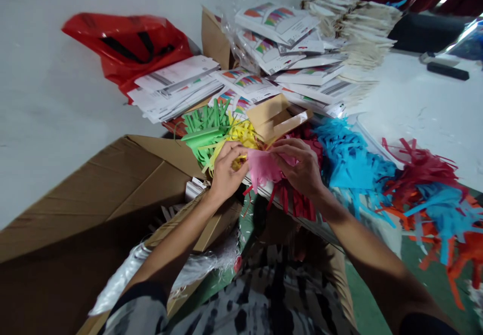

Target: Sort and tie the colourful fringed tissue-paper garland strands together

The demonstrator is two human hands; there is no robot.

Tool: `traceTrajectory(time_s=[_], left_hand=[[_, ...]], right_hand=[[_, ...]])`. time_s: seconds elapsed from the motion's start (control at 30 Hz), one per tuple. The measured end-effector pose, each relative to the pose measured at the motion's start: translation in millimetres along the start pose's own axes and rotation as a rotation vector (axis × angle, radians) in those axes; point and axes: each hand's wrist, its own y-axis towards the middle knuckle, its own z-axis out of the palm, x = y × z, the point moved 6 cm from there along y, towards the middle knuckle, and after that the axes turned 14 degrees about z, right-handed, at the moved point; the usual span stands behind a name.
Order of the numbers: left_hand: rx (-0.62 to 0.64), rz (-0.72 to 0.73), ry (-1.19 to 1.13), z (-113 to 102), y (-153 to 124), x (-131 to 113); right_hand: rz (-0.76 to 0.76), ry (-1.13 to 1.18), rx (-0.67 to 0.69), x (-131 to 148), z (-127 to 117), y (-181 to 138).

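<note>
Between my hands is a pink fringed paper tassel (264, 166), its cut strips hanging down. My left hand (228, 170) pinches its left end, and my right hand (302, 166) grips the upper right part with bent fingers. Just behind lie yellow fringed strips (241, 133) and, to their left, a green fringed bunch (206, 134). Dark red fringe (296, 201) hangs beneath my right hand over the table edge. Farther right sits a blue fringed pile (347, 159). A small open tan box (273, 118) stands beyond my fingers.
Printed white packets (279, 23) are heaped at the back, beside stacked cream bundles (362, 28). A red plastic bag (132, 48) lies back left. An open cardboard box (124, 184) stands at my left. Red, blue and orange fringes (464, 244) overhang the right edge.
</note>
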Motion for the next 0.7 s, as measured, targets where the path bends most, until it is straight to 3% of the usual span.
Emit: traceTrajectory(time_s=[0.17, 0.5, 0.6, 0.7], left_hand=[[0.126, 0.059, 0.127, 4.7, 2.8, 2.6], [0.244, 0.181, 0.507, -8.0, 12.1, 7.6], [0.243, 0.198, 0.585, -15.3, 14.4, 9.0], [0.268, 0.215, 0.608, -14.9, 12.1, 6.4]], right_hand=[[0.03, 0.068, -0.049, 0.5, -7.9, 7.2], [0.266, 0.391, -0.286, -16.7, -72.9, 25.6], [0.26, 0.484, -0.398, -25.6, -107.5, 28.9], [0.159, 0.533, -0.609, -28.6, -165.2, 21.4]])
